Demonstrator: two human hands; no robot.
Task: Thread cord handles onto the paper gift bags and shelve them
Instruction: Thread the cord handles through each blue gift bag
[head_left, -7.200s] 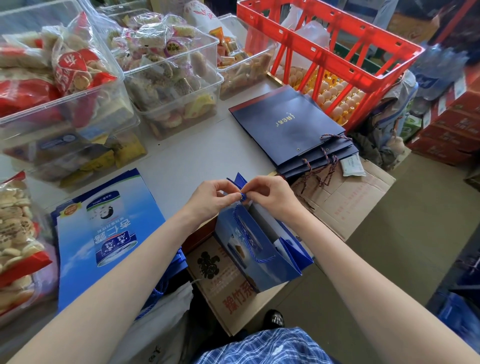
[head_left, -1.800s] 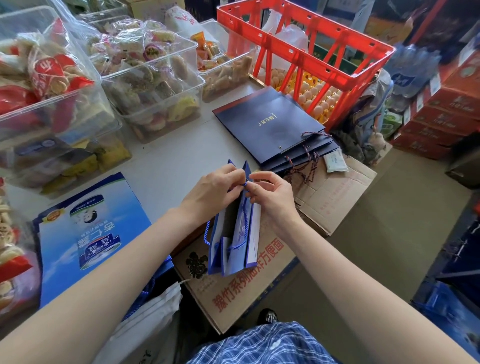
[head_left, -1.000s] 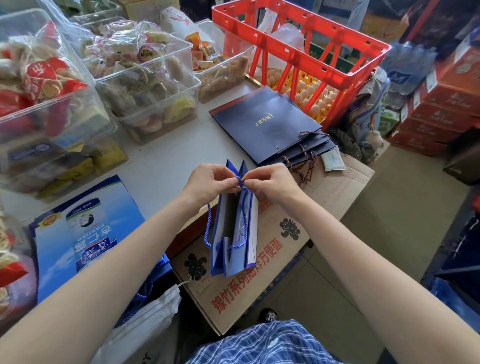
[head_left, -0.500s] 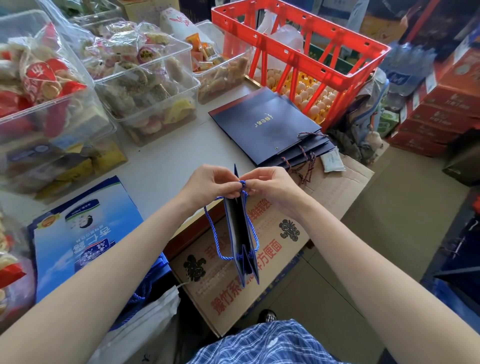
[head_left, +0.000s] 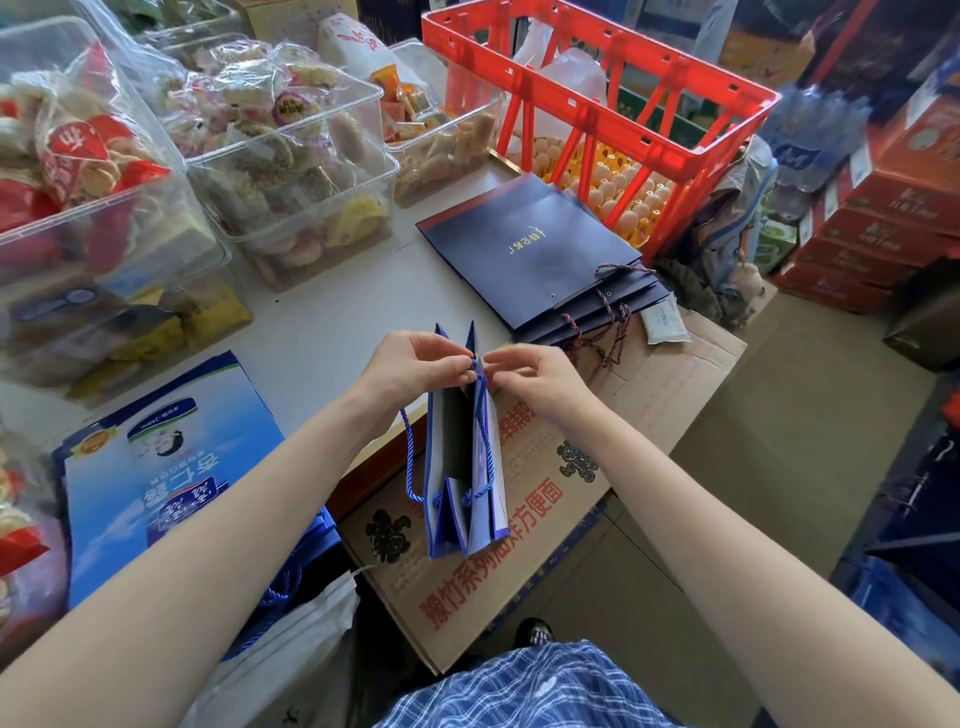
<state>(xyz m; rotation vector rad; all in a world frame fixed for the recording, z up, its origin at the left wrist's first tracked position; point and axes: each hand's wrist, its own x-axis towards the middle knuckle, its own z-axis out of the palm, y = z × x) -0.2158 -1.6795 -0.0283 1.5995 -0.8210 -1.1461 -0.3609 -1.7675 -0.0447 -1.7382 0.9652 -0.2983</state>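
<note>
Two hands meet at the top edge of one blue paper gift bag (head_left: 462, 457) held above the cardboard box (head_left: 545, 499) — left hand (head_left: 415, 364) and right hand (head_left: 535, 371) each pinching the blue cord (head_left: 485, 452), apparently near a hole. Light, crease-prone paper; limp cord — best held by the rim. Four or so navy bags (head_left: 535, 249) lie stacked on the bench (head_left: 332, 322) beyond.

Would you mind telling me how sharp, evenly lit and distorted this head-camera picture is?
Head view: daylight is bright and even, with glare on the clear plastic bins; the hands and the blue gift bag are fairly sharp; the water bottles at the right edge smear; wide-angle bending bows the red crate.
</note>
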